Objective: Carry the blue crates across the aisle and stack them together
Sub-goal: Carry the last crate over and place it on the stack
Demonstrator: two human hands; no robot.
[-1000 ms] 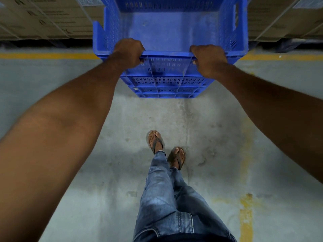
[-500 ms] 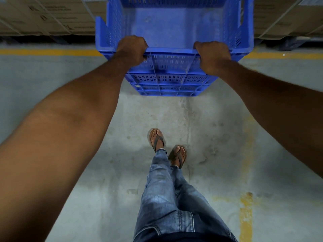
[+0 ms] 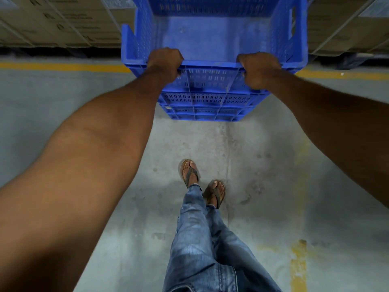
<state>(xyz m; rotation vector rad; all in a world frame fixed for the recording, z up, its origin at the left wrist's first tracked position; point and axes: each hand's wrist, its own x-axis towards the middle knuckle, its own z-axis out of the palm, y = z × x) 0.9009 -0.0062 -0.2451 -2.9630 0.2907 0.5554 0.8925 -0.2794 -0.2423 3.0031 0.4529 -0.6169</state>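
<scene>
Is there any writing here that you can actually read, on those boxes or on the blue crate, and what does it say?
No text here is legible.
Brown cardboard boxes at upper left: dark printed marks, too blurred and tilted to read.
Brown cardboard boxes at upper right: faint print and a pale label, unreadable.
Blue perforated plastic crates: no readable lettering or brand; a small pale patch low on the stack is too small to tell.
Yellow painted floor line: plain stripe, no words.
</scene>
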